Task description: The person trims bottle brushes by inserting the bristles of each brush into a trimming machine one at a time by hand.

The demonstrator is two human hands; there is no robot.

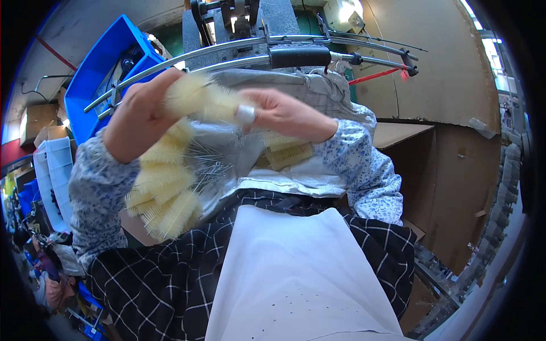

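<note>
A pale yellow bristle brush (pixel 199 101), smeared by motion, is held up between my two hands in front of the metal rails. My left hand (pixel 143 111) is closed around its left part, with the fingertips hidden behind the bristles. At the right end of the brush, my right hand (pixel 278 112) is closed on it, with a white wrap (pixel 245 113) on one finger. Below my left hand lies a pile of similar brushes (pixel 165 190), their thin wire stems (pixel 209 165) pointing inward. More brushes (pixel 289 154) rest on the grey cloth beneath my right forearm.
Metal rails (pixel 227 51) with a black sleeve (pixel 300 56) cross beyond my hands, in front of a machine. A blue bin (pixel 85 91) stands at the left behind the rails. Cardboard (pixel 455 187) rises at the right, and a white crate (pixel 54 182) is at far left.
</note>
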